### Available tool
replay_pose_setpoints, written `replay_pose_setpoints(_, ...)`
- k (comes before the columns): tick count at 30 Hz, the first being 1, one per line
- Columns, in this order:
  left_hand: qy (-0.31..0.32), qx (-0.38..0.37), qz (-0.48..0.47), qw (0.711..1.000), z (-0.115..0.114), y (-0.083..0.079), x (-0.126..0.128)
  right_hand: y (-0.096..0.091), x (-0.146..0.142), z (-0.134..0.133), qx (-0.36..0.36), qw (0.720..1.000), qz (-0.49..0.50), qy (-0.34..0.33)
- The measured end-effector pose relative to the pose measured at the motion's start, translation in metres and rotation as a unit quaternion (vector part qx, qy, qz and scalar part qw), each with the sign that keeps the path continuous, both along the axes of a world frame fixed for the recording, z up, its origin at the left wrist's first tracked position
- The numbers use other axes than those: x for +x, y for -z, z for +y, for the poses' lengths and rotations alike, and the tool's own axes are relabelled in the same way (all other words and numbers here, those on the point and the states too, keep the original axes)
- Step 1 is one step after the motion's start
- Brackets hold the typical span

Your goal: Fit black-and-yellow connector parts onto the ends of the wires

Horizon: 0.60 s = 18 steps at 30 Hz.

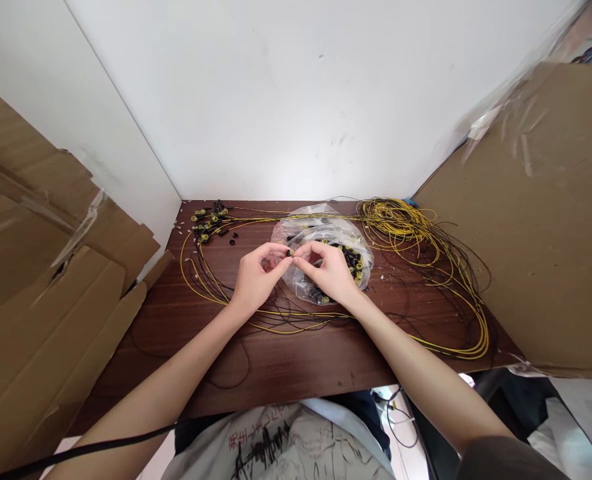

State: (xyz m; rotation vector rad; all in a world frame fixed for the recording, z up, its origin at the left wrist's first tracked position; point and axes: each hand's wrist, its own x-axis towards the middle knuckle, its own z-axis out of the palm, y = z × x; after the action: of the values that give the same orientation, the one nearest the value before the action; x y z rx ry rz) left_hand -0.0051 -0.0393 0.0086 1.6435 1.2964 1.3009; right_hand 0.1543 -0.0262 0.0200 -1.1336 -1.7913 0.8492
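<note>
Both hands meet over the middle of the desk [296,373], a dark brown wood top.

- Left hand [257,275]: fingers [275,251] curled in, thumb and forefinger pinched on a small part [289,253], black with a bit of yellow.
- Right hand [330,272]: fingers [308,251] likewise closed, and their tips meet the same small part from the other side. The part sits between the 2 sets of fingertips, held just above the desk. Too small to tell its shape, or whether a wire is attached.
- Plastic bag [306,223]: clear and crumpled, lying directly behind and under the right hand. It holds loose pieces [354,257], black and yellow, like the one being held.
- Yellow wires [401,220]: a tangled coil at the far right of the desk, just beside the bag. Long strands run along the right edge and loop back under both wrists.
- Black wires [456,267]: thin, mixed in with the yellow ones. 1 loop hangs toward the near edge.
- Pile of pieces [209,221]: at the far left corner, well apart from the hands, with yellow strands leading out of it.
- Cardboard [41,300]: taped sheets lean at the left of the desk. A second cardboard sheet [541,220] stands at the right.
- Wall [301,100]: plain white, behind the desk.
</note>
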Motion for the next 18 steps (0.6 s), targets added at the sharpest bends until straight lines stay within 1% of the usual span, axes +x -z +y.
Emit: replay_pose_setpoints(18,0.006,-0.002,-0.005,1.0,0.0012,0.0029,-0.0005,0.0017,-0.0004,0.0005,0.007,1.0,-0.004,0.001)
